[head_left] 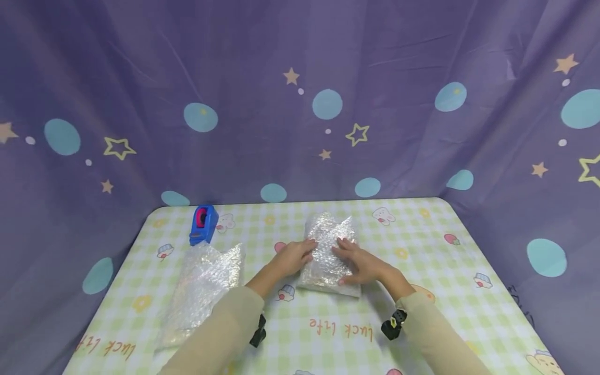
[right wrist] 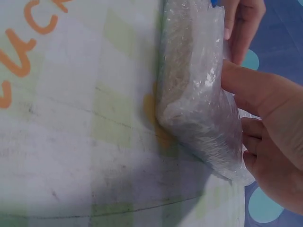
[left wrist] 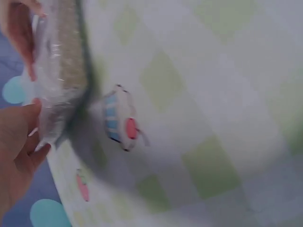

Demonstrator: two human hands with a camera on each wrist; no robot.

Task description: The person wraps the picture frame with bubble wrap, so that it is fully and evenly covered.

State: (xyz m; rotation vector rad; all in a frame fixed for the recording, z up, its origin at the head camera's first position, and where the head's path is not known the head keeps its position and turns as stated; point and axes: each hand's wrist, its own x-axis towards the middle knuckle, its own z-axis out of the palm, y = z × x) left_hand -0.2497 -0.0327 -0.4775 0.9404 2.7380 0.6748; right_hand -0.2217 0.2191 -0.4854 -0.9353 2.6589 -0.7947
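A bubble-wrapped package (head_left: 325,268) lies flat on the table, its clear wrap crinkled and its far edge uneven. My left hand (head_left: 292,258) touches its left side with the fingertips. Across its right part, my right hand (head_left: 365,264) rests with spread fingers on the wrap. Seen from the left wrist, the package (left wrist: 66,61) is a thick block, with left-hand fingers (left wrist: 33,111) at its corner. The right wrist view shows the layered wrap (right wrist: 199,94) folded over the block and the right hand (right wrist: 270,118) against its top face.
Another sheet or pouch of bubble wrap (head_left: 201,297) lies at the left, partly behind the left sleeve. Beyond it stands a blue tape dispenser (head_left: 203,225) with a pink roll core. A green-checked cloth (head_left: 436,312) covers the table, and a purple curtain (head_left: 300,151) hangs behind.
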